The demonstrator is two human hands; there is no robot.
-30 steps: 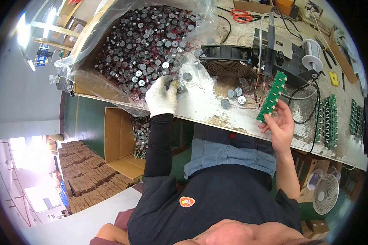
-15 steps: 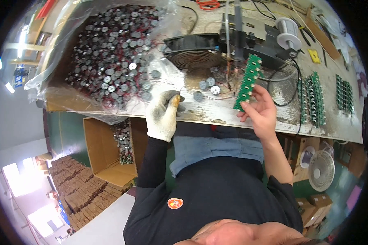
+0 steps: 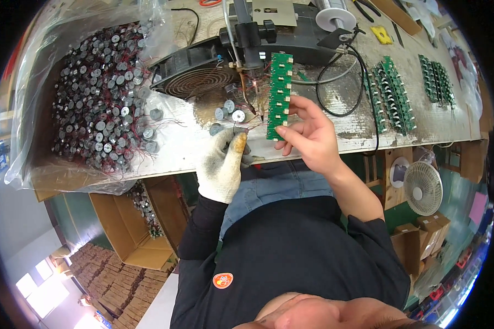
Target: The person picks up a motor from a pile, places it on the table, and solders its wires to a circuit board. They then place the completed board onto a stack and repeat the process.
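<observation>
Long green circuit board strip [image 3: 279, 96] held upright above the workbench edge.

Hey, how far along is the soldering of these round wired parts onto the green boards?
Done, it seems: rows of finished green boards lie on the bench at the right. In hand: the right hand holds a green board strip under the soldering tip, and the gloved left hand brings a wired part. Left: a large pile of round parts in the plastic bag.

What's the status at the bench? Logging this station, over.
Right hand grips long green circuit board strip, upright. White-gloved left hand pinches a small round grey wired component. Black round fan close behind; nothing between.
</observation>
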